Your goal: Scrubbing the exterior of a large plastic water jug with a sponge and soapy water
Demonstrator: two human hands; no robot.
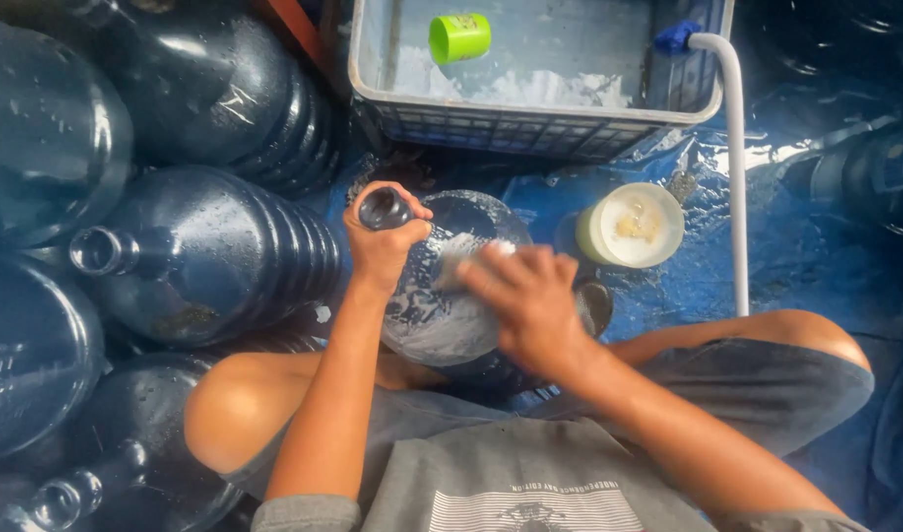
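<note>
crate [530, 123] 12 o'clock, soapy water | green cup [459, 37] floating inside | white pipe [735, 167] 2 o'clock | tub [631, 225] of paste 1 o'clock | blue jugs [205, 256] stacked 9 o'clock

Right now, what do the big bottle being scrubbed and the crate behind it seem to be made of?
The large water bottle, held at the neck by the left hand, looks like translucent dark-blue hard plastic: glossy, wet highlights under white suds. The crate looks like moulded grey plastic, matte, with a gridded lattice wall; its exact material stays uncertain.
</note>
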